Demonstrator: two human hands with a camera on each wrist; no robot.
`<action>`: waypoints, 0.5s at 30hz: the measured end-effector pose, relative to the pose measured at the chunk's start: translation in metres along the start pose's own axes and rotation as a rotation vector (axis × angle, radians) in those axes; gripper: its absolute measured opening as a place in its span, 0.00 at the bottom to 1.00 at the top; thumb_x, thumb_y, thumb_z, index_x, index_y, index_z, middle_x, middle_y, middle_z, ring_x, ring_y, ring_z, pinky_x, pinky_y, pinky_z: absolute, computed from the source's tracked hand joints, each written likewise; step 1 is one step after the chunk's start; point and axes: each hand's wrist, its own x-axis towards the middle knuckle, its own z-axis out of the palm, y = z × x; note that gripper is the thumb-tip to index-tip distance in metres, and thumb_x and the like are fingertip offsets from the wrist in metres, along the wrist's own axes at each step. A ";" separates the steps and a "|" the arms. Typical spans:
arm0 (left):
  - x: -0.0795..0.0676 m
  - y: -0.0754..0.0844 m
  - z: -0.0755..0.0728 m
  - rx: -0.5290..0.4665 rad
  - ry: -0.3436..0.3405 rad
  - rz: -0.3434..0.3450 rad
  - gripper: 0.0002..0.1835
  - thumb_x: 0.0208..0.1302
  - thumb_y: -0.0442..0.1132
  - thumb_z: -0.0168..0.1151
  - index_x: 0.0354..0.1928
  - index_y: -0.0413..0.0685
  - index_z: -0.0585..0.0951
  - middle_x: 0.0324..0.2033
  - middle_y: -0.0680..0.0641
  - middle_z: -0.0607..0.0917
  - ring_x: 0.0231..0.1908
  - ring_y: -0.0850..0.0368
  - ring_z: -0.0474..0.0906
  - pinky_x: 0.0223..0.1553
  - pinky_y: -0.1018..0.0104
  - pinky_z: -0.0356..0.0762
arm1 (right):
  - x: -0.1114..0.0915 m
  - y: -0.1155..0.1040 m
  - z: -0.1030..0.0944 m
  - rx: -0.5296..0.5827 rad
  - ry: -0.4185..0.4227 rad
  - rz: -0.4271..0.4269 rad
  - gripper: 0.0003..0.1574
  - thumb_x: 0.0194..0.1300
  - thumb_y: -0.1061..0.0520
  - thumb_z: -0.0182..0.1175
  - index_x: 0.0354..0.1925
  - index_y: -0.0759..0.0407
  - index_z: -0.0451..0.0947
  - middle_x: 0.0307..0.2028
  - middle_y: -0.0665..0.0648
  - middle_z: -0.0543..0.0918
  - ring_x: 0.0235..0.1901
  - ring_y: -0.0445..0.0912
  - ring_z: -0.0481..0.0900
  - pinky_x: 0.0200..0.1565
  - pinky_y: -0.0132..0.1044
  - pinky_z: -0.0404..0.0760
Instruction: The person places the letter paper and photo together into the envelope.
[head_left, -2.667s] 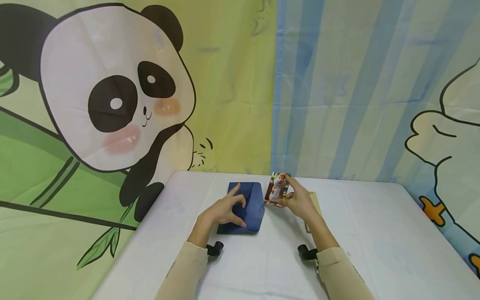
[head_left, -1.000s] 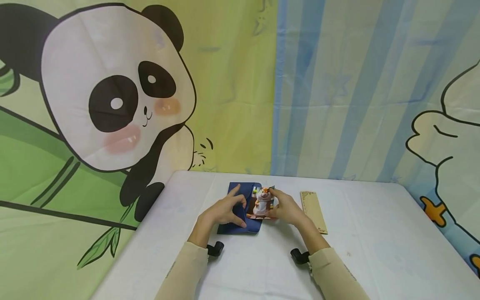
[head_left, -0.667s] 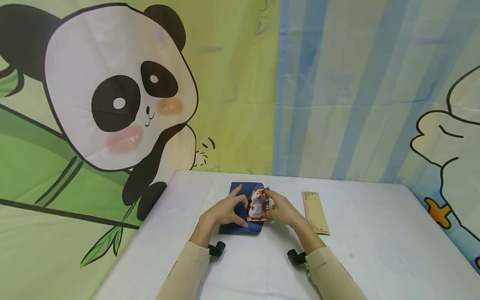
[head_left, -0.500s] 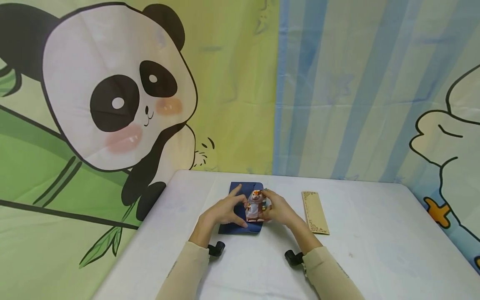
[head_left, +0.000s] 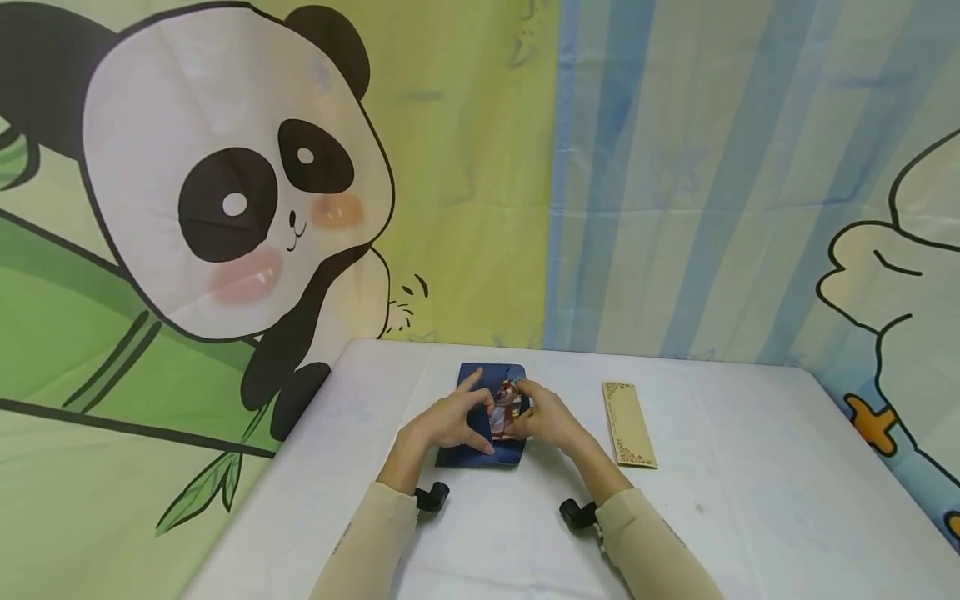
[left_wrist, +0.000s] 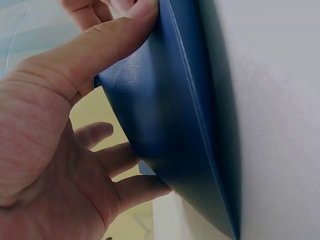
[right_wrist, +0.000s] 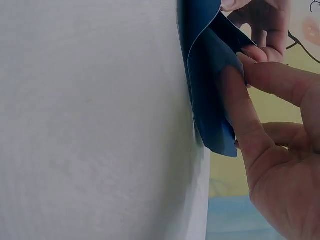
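A dark blue envelope (head_left: 467, 457) lies on the table with its flap toward the right. My left hand (head_left: 444, 422) holds it at the mouth, thumb and index finger spread along the opening. In the left wrist view, the thumb presses the top of the blue paper (left_wrist: 160, 100) and other fingers lie by its edge. A small picture card (head_left: 500, 422) printed with a cartoon hamster sits over the mouth, its left part hidden in the envelope. My right hand (head_left: 553, 418) pinches the card's right side between thumb and fingers. In the right wrist view, its fingers overlap the flap (right_wrist: 210, 120).
A tan strip card (head_left: 628, 425) with ornate borders lies to the right of my right hand. A white cloth covers the table (head_left: 735, 483). Behind stands a printed curtain with a panda (head_left: 247, 175).
My right hand has carried the hamster card left and down from beside the envelope, and part of it has slid inside. The tan strip is uncovered. My left hand stays in place.
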 end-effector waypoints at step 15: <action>0.001 -0.001 0.001 -0.012 -0.002 -0.008 0.30 0.45 0.54 0.86 0.46 0.63 0.77 0.84 0.44 0.46 0.73 0.30 0.66 0.60 0.40 0.77 | 0.004 -0.003 0.010 0.019 -0.045 -0.006 0.50 0.57 0.71 0.74 0.74 0.69 0.63 0.66 0.77 0.76 0.43 0.54 0.92 0.48 0.42 0.88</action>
